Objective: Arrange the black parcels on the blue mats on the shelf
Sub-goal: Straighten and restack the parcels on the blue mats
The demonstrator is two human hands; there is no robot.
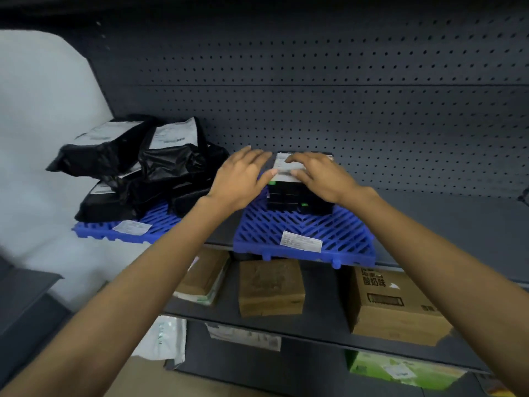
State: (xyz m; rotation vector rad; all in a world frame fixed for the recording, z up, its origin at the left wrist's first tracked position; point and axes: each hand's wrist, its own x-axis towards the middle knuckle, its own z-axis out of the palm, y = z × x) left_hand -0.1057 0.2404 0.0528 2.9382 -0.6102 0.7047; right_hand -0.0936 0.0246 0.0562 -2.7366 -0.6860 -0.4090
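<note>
Stack (297,199) of parcels sits mid-frame on the right mat (303,229). Left grip (243,179) and right grip (323,176) rest on it, flat and unclenched, likely squaring it. Next: fetch from the heap (166,164), left.

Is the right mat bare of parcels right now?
No, a stack of black parcels sits at the back of the right mat.

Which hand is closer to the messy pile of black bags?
Left. The left hand is right of the pile; the right hand rests on the stack, farther right.
</note>
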